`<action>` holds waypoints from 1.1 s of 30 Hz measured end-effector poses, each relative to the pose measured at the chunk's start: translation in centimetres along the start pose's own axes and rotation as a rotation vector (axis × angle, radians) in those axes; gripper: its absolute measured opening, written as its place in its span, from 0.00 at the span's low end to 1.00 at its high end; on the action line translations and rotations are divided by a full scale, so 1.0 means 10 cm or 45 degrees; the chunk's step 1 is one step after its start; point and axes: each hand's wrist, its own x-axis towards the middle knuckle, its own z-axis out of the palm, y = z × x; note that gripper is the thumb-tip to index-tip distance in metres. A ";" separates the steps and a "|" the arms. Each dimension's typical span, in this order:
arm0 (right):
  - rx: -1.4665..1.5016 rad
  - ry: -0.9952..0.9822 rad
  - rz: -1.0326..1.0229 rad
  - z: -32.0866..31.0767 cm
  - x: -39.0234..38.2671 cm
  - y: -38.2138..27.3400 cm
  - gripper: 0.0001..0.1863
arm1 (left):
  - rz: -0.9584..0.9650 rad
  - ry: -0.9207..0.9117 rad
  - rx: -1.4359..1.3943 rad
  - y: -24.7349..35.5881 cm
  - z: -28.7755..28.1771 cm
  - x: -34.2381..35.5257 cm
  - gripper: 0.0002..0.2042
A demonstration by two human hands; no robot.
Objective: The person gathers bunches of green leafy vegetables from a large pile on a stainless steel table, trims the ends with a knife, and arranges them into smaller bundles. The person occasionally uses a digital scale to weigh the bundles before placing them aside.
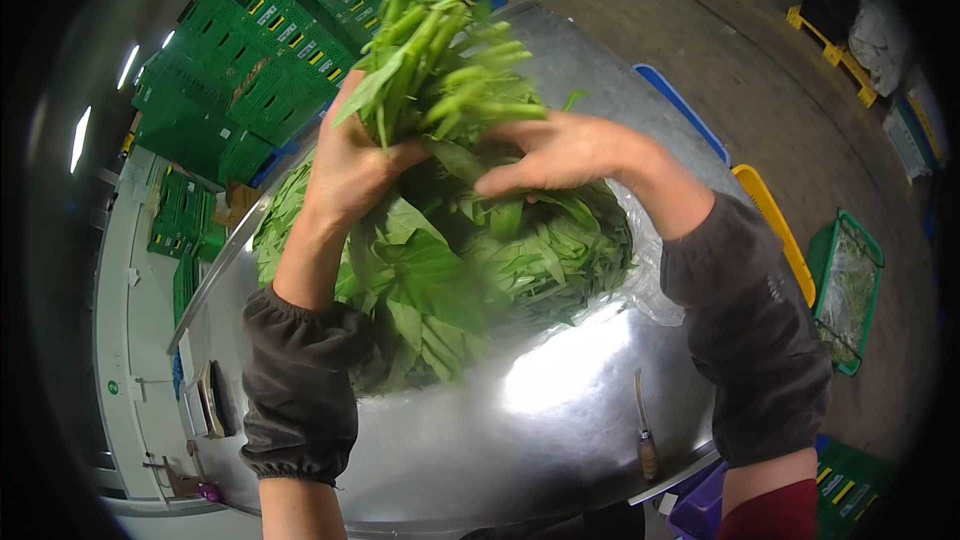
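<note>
Head view: knife near table's edge. Left hand grips greens, stems up; right hand touching, grip unclear.

Head view: wide fisheye, left one of head-worn pair, upright, looking down and forward across desk. Hands close below, around centre; forearms come in from near side. Desk fills middle; far left reaches stacked green crates, far right floor. Lines bend strongly toward borders.
</note>
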 end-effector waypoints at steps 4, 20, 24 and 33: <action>1.278 -0.348 0.100 -0.20 0.03 0.13 0.26 | 0.139 -0.218 0.126 0.00 0.00 0.01 0.44; 0.886 -0.028 0.087 0.02 -0.07 0.75 0.38 | 0.353 0.250 0.464 -0.08 0.00 -0.12 0.34; 0.415 0.425 0.116 0.04 0.02 0.49 0.28 | 0.037 0.354 0.346 -0.11 -0.21 -0.22 0.26; -0.419 0.427 -0.200 0.88 0.69 0.67 0.24 | 0.402 0.500 0.766 -0.03 -0.65 -0.52 0.35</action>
